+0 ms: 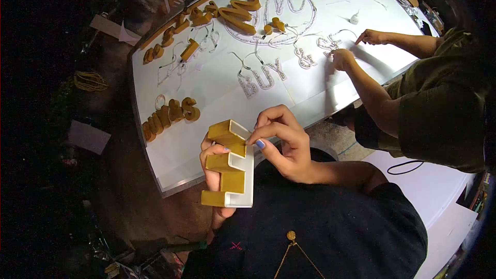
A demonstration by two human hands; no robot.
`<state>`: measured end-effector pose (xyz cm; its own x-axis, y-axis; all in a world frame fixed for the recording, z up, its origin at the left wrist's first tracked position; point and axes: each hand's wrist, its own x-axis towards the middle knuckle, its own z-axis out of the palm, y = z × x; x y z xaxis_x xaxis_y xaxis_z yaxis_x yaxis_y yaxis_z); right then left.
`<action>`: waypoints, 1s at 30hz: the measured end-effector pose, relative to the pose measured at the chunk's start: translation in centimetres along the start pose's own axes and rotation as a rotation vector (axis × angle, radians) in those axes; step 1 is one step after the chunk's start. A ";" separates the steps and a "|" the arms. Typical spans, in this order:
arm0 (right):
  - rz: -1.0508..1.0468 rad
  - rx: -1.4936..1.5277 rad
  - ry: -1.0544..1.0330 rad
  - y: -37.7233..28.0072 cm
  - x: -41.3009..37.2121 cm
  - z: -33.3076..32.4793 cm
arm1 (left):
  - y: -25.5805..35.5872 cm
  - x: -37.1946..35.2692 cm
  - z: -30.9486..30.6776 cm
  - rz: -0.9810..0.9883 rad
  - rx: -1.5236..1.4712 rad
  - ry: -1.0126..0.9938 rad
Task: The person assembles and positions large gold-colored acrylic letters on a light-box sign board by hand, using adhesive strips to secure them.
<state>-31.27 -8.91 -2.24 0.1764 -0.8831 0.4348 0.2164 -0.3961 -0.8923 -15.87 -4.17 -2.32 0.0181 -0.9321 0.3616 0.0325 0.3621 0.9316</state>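
Note:
I hold a gold channel letter shaped like an E [230, 166], white inside, upright in front of my chest. My left hand [214, 178] grips it from behind and below. My right hand [281, 142] pinches its upper right edge with thumb and forefinger. Beyond it lies a large white sign board [217, 85] with LED strings laid out as letters reading BUY [262, 77].
Several gold letters [170, 116] lie on the board's left side and more [227, 15] near a circular LED logo [281, 10]. Another person in a green shirt [444, 108] works at the right, with both hands [356, 46] on the LED letters. The floor around is dark.

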 end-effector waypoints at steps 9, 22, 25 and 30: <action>0.054 0.018 0.014 0.9 0.1 0.7 | -0.4 0.0 -0.7 -0.052 0.013 0.018; 0.001 0.191 0.335 2.2 -0.9 1.2 | -2.1 1.2 -1.7 -0.362 -0.391 0.027; 0.028 0.196 0.354 2.2 -0.7 2.2 | -2.2 1.4 -2.7 -0.313 -0.463 -0.025; 0.058 0.297 0.379 2.0 -0.7 3.9 | -2.4 1.3 -4.4 -0.297 -0.445 0.044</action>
<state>-27.20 -8.09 -3.82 -0.1543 -0.9530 0.2609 0.4908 -0.3031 -0.8168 -11.56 -6.23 -4.26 -0.0143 -0.9972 0.0740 0.4631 0.0590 0.8843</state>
